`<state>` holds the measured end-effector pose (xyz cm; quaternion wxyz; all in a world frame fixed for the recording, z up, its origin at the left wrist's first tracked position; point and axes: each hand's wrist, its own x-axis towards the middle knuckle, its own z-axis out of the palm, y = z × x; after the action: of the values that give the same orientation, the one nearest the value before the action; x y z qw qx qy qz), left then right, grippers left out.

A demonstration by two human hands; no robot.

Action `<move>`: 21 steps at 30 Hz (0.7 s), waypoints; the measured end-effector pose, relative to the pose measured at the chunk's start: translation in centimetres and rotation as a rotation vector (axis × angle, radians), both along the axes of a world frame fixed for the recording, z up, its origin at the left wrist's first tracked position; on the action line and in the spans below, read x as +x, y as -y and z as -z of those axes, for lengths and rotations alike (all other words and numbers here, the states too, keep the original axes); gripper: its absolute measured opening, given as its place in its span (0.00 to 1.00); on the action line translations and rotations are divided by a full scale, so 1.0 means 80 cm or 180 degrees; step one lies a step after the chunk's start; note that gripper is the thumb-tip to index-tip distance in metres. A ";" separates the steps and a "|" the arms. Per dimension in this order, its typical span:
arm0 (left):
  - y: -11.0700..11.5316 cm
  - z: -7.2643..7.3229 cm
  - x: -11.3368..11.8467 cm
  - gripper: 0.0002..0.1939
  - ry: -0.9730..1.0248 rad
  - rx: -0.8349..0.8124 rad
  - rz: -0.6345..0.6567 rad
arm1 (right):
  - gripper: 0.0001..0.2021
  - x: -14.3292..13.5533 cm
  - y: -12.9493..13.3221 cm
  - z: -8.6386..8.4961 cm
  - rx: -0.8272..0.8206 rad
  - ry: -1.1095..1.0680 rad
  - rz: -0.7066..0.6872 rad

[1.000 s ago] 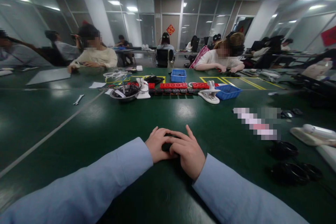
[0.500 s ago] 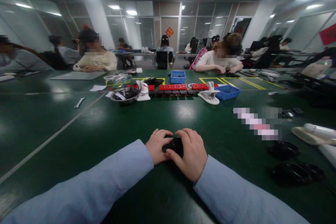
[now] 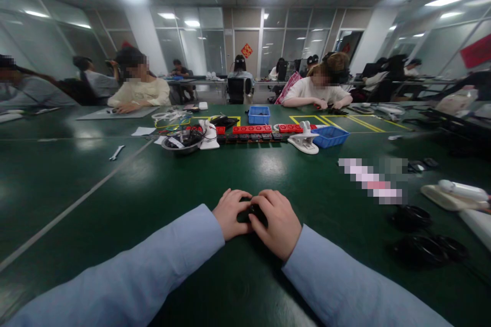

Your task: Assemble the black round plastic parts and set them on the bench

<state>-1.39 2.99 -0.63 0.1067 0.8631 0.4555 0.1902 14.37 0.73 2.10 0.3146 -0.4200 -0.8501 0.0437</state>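
Low over the green table, my two hands meet around a small black round part (image 3: 253, 209), mostly hidden by the fingers. My left hand (image 3: 231, 214) curls round it from the left, thumb below and fingers above. From the right, my right hand (image 3: 279, 222) closes over the part's top and side, its thumb pointing toward the left thumb. What kind of part it is, I cannot make out.
Black round pieces (image 3: 422, 251) lie at the right, near a white bottle-like object (image 3: 462, 190). Ahead stand red-and-black blocks (image 3: 251, 129), a white clamp base (image 3: 305, 140), blue bins (image 3: 332, 136) and a bowl of cables (image 3: 182, 143). A wrench (image 3: 117, 153) lies left. Co-workers sit opposite.
My right hand's fingers and thumb have shifted over the black part, covering its ring-shaped opening, which showed before. My left hand has hardly moved. The view has shifted slightly.
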 end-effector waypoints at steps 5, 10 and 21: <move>0.000 0.000 0.001 0.20 0.0007 -0.0014 -0.0034 | 0.13 -0.001 0.004 0.003 0.0032 -0.0127 -0.0301; -0.001 0.000 0.001 0.17 -0.0024 -0.0044 0.0003 | 0.11 -0.002 0.005 0.008 0.0085 -0.0240 -0.0562; -0.002 0.002 -0.001 0.18 -0.0065 -0.0160 0.0078 | 0.12 0.001 0.004 0.005 0.0215 -0.0008 -0.0740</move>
<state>-1.46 3.16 -0.79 0.1260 0.8676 0.4505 0.1687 14.42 0.38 1.73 0.3225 -0.3077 -0.8936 0.0518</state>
